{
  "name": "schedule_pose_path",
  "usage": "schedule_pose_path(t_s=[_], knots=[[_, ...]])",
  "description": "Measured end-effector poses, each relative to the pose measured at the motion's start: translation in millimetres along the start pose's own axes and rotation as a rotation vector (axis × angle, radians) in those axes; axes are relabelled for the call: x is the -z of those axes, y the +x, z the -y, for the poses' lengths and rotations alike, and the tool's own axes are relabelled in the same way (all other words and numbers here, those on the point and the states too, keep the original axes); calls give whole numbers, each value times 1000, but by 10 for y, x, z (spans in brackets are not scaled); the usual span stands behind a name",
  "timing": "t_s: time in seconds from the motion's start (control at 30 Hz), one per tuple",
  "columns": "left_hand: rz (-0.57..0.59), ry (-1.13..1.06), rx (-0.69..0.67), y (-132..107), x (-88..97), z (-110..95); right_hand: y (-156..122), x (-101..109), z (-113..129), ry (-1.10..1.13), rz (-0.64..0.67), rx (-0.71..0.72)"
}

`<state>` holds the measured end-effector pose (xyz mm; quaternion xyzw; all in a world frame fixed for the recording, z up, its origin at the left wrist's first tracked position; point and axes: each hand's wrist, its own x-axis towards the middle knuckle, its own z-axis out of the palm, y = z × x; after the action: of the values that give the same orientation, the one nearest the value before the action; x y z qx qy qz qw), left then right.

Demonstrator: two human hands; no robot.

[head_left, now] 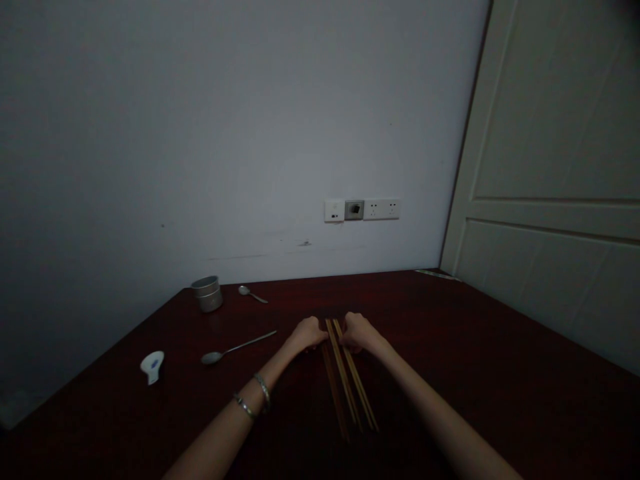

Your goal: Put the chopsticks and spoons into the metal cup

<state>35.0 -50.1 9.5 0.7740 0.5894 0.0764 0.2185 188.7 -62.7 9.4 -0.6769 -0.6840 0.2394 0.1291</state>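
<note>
Several chopsticks lie side by side on the dark red table, pointing away from me. On the left is a dark reddish-brown set of chopsticks (334, 393); to its right are pale wooden chopsticks (346, 381) and another pale pair (364, 393). My left hand (309, 333) is closed, its fingertips at the upper part of the dark chopsticks. On the other side, my right hand (358, 332) has curled fingers against the upper part of the rightmost pale pair. The fingertips of both hands are partly hidden. Two bracelets (253, 398) circle my left wrist.
To the left lie a long-handled metal spoon (213, 358), a white ceramic spoon (153, 365) and a smaller spoon (245, 291). A metal cup (208, 295) stands near the table's back left edge. Behind the table (450, 360) is a wall with sockets (381, 209); a pale door (555, 227) is at right.
</note>
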Motion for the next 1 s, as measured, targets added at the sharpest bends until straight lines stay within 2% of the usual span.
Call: schedule_pose_path(t_s=[0.27,0.63,0.7,0.83,0.93,1.0], knots=[[-93,62,-34,18,-27,-37,-42,9,7,22,-18,27],[-4,43,-22,-36,36,-45,-169,93,46,21,-26,22],[9,41,2,-11,52,-15,-190,148,17,10,-78,31],[-24,59,14,41,116,51,-166,247,-132,-109,-303,61],[-85,67,17,30,198,57,-94,217,-317,-231,-405,124],[-106,68,35,-10,262,24,-38,139,-446,-278,-413,186]])
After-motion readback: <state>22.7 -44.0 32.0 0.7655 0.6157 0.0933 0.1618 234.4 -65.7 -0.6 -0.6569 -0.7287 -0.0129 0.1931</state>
